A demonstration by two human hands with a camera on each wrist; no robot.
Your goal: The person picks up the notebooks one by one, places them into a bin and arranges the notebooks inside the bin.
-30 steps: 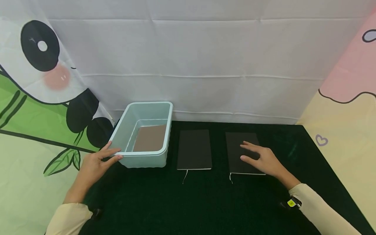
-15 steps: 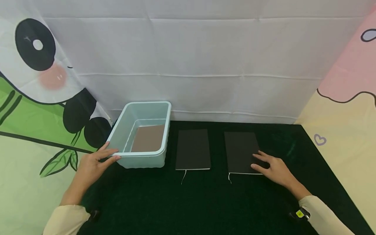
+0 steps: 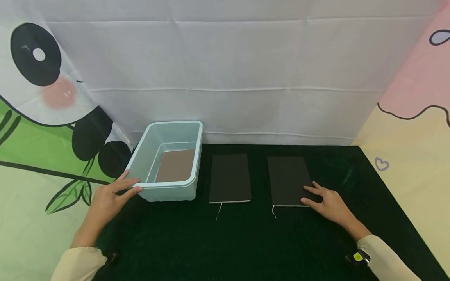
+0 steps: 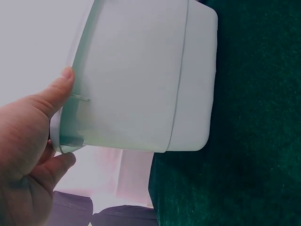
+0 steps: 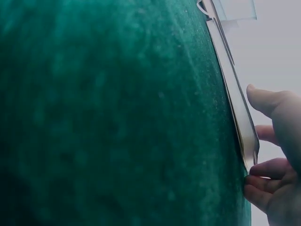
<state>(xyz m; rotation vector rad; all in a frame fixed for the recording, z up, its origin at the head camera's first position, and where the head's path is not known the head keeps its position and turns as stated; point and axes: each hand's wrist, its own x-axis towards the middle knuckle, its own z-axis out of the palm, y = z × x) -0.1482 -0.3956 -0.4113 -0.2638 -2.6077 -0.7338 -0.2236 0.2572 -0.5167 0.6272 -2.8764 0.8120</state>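
At the near left corner of a pale blue plastic bin, my left hand grips the rim, as the left wrist view also shows with the thumb on the rim. A flat brown-grey piece lies inside the bin. Two black notebooks lie flat to the right, each with a white ribbon at its near edge: a middle notebook and a right notebook. My right hand is at the right notebook's right edge. Its thumb hovers over the cover and its fingertips are right at the edge.
A dark green cloth covers the table. Behind it hangs a white curtain, with cartoon-printed fabric on the left and pink and yellow fabric on the right.
My right hand has moved right and lowered from above the right notebook to its right edge. My left hand keeps its hold on the bin; the view has shifted slightly.
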